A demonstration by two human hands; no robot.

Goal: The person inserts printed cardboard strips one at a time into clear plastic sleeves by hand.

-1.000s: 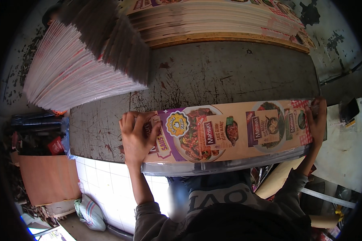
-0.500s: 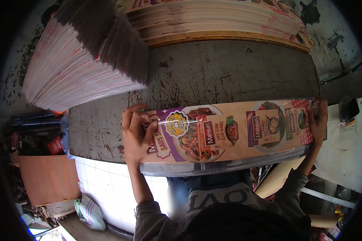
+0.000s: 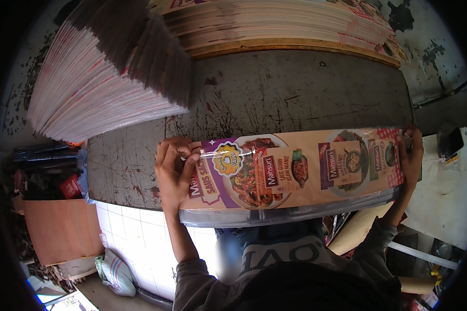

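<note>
A long printed card (image 3: pixel 301 173) with food pictures lies along the near edge of the table, glossy as though under clear film. Beneath it, layers of clear plastic (image 3: pixel 275 215) show along the near side. My left hand (image 3: pixel 174 168) is at the card's left end, fingers curled and thumb pressed toward them at the edge. Around the right end, my right hand (image 3: pixel 411 153) is closed, its fingertips partly hidden.
Behind the card stretches a scratched dark tabletop (image 3: pixel 296 93). A tall leaning stack of plastic-sleeved sheets (image 3: pixel 109 88) stands at left. More printed cards (image 3: pixel 275 26) are piled on a wooden board at the back. A brown box (image 3: pixel 62 230) and a white sack (image 3: pixel 117 274) sit lower left.
My left hand has shifted slightly, its thumb drawing back left and its fingers closing more at the card's edge. The right hand and the card stay in place.
</note>
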